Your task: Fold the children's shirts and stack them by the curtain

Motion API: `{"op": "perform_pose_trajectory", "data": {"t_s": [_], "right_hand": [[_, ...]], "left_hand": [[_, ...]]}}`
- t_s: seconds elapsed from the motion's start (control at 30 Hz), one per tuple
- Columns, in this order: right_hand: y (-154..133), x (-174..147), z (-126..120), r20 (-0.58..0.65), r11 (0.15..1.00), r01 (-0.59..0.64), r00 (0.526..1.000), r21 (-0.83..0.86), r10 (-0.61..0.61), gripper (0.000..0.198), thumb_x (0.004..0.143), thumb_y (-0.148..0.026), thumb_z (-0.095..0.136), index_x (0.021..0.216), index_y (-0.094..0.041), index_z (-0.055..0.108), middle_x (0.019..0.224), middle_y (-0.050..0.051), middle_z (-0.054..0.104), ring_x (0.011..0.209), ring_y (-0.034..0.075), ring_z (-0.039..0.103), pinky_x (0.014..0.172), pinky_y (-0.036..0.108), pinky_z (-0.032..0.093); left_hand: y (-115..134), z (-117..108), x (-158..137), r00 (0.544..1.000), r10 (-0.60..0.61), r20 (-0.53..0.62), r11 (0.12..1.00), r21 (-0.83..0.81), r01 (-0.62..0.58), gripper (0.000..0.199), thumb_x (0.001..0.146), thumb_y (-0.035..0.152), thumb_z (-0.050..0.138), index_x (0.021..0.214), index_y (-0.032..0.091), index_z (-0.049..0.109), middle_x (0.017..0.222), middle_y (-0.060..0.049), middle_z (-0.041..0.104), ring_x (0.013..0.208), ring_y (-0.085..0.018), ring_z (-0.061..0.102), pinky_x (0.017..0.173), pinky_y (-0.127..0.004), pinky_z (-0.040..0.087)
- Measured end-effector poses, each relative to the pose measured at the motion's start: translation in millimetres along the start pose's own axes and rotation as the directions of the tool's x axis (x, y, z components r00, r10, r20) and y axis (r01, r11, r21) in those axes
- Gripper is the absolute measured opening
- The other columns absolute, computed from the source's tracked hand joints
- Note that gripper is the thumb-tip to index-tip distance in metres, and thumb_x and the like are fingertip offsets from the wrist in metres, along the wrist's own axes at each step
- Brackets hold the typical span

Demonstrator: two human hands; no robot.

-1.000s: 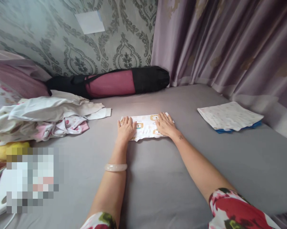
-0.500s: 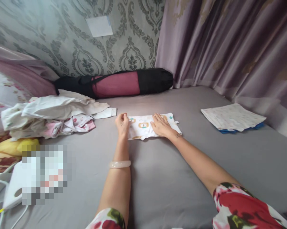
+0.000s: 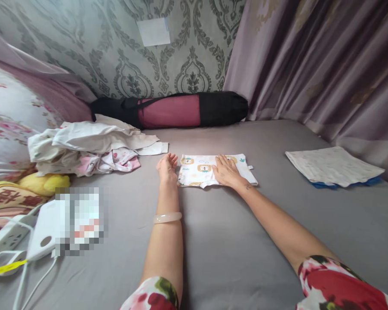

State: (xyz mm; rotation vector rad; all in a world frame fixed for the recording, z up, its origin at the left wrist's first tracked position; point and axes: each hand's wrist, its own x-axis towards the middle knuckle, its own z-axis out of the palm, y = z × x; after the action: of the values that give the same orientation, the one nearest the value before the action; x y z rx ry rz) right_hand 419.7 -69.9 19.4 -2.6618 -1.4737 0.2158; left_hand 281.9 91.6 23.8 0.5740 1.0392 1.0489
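White garment (image 3: 194,177), lying flat, orange-and-teal print (image 3: 204,168), small tag (image 3: 250,167) at right, right hand (image 3: 225,170) spread upon it, left hand (image 3: 167,167) loosely curled alongside.

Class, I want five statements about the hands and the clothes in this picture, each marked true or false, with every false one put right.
1. The right hand lies flat on the printed garment. True.
2. Both hands lie flat on it. False: the left hand is beside its left edge, fingers curled.
3. A pale bracelet circles the left forearm. True.
4. A blue cloth shows beneath the white cloth. True.
5. The white cloth lies left of the garment. False: it lies to the right.
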Motion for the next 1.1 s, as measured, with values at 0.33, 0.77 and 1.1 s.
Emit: {"op": "perform_pose_trajectory", "data": {"t_s": [0.33,0.77,1.1], "right_hand": [[-58,9,3,-0.037,0.986,0.115,0.993,0.122,-0.111,0.063,0.099,-0.036,0.019,0.151,-0.003,0.029,0.16,0.014,0.023,0.148,0.025,0.016,0.12,0.045,0.009],[-63,11,15,-0.035,0.989,0.105,0.994,0.106,-0.101,0.063,0.099,-0.037,0.018,0.151,-0.002,0.028,0.16,0.014,0.023,0.148,0.024,0.016,0.12,0.046,0.007],[-93,15,12,-0.085,0.981,0.153,0.986,0.12,-0.144,0.06,0.099,-0.035,0.022,0.149,-0.004,0.032,0.158,0.016,0.027,0.147,0.025,0.019,0.119,0.047,0.008]], "left_hand": [[4,-2,1,0.998,-0.064,-0.01,0.998,-0.02,0.063,0.002,0.079,0.018,0.058,0.08,0.018,0.06,0.089,-0.004,0.068,0.082,-0.011,0.068,0.068,-0.019,0.047],[1,-5,7,0.998,-0.057,-0.001,0.998,-0.017,0.057,0.003,0.076,0.018,0.058,0.079,0.018,0.059,0.088,-0.005,0.068,0.087,-0.013,0.068,0.07,-0.021,0.05],[5,-3,5,0.998,-0.068,-0.012,0.996,-0.061,0.067,0.003,0.079,0.017,0.057,0.078,0.018,0.06,0.085,-0.004,0.068,0.079,-0.01,0.068,0.061,-0.016,0.047]]}}
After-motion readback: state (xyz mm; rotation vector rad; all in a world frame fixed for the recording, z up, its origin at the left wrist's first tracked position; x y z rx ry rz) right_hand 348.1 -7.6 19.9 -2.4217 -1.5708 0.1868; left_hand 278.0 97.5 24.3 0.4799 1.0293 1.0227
